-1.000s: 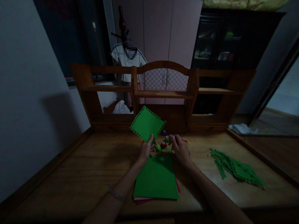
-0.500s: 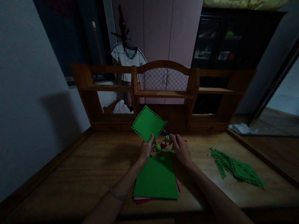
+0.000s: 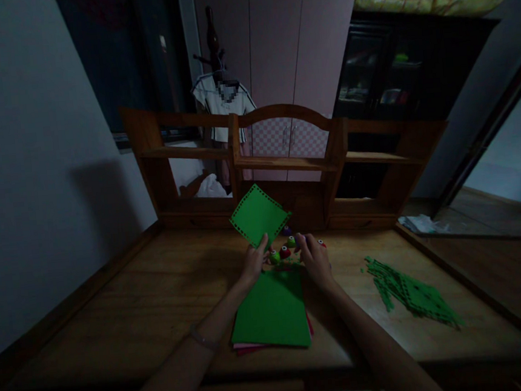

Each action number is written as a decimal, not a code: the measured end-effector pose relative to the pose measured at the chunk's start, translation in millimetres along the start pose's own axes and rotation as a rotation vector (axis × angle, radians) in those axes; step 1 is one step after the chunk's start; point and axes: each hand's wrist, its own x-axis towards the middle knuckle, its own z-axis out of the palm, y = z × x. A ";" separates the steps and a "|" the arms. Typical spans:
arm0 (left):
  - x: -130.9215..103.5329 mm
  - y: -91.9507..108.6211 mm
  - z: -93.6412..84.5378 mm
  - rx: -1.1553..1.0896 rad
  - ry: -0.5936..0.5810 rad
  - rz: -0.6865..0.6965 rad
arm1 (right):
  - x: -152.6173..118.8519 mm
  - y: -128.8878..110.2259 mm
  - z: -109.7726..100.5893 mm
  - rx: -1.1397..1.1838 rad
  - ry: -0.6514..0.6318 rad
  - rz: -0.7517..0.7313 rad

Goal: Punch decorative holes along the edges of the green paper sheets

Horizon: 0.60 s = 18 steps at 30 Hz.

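Observation:
My left hand (image 3: 256, 261) pinches the lower corner of a green sheet (image 3: 258, 215), which is held up on its point and has rows of holes along its edges. My right hand (image 3: 312, 256) is closed around a small purple thing (image 3: 299, 239), mostly covered by the fingers. Between the hands lie small round punches, two green (image 3: 274, 257) and a red one (image 3: 285, 252), with green bits near them. Another red one (image 3: 322, 243) shows beyond my right hand. Below them lies a stack of green sheets (image 3: 271, 316) with pink and red edges underneath.
Punched green sheets and strips (image 3: 410, 295) lie in a heap on the right of the wooden desk (image 3: 160, 301). A wooden shelf unit (image 3: 285, 164) stands along the back edge. A wall rises at the left.

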 end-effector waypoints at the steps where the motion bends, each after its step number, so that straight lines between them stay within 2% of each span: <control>1: 0.7 -0.6 -0.2 0.004 0.001 0.009 | 0.1 0.3 0.4 0.002 0.000 0.000; 18: 3.9 -4.7 -1.5 0.036 -0.027 0.053 | 0.2 2.7 1.2 -0.009 -0.012 0.016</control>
